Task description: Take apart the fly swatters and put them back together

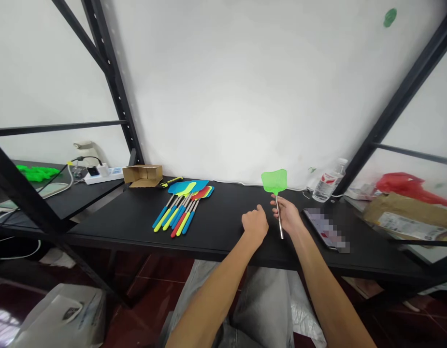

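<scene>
My right hand (286,214) is closed around the metal shaft of a green fly swatter (274,181), its mesh head upright and the bare shaft end pointing down over the black table (223,208). Just left of it, my left hand (255,225) is closed in a fist with the thumb up; whatever it may hold is hidden. Further left lies a pile of fly swatters (183,208) with blue, yellow-green and red heads and grips, the handles toward me.
Behind the pile are an open cardboard box (142,176) and a yellow-black tool (171,182), perhaps a cutter. A plastic bottle (329,181) and a phone (324,229) are on the right. Black metal posts (118,96) frame the table; a power strip (104,175) is left.
</scene>
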`<state>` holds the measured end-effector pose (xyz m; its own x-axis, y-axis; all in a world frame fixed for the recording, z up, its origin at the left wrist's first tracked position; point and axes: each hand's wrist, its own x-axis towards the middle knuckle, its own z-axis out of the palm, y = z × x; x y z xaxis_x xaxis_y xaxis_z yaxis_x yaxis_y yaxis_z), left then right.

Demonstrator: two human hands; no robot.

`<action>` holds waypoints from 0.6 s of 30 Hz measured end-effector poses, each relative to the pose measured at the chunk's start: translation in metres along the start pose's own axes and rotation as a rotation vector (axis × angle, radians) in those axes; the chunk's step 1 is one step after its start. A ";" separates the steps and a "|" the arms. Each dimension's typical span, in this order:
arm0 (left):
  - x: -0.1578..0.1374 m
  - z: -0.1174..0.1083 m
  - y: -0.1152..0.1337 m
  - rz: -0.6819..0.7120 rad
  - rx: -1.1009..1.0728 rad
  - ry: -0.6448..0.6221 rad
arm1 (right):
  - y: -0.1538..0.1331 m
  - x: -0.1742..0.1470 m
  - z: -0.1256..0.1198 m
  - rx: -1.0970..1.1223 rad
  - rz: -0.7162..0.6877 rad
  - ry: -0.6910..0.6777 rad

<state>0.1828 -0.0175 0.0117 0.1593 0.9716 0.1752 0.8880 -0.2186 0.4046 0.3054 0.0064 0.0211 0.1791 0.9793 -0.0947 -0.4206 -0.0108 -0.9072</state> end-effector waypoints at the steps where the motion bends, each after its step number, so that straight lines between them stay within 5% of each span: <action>1: 0.000 0.005 -0.001 0.010 0.010 0.010 | 0.002 0.002 -0.002 -0.019 0.009 -0.006; 6: 0.001 0.000 -0.015 -0.019 -0.080 0.009 | 0.014 0.006 -0.012 -0.100 0.025 -0.139; 12: 0.017 -0.024 -0.039 0.045 -0.661 0.055 | 0.027 -0.012 0.015 -0.192 0.066 -0.331; 18: 0.024 -0.033 -0.059 -0.167 -0.637 0.301 | 0.044 -0.037 0.065 -0.623 -0.279 -0.257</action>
<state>0.1201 0.0157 0.0217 -0.1637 0.9493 0.2683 0.4516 -0.1697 0.8759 0.2227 -0.0177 0.0111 -0.0409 0.9782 0.2038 0.2078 0.2078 -0.9558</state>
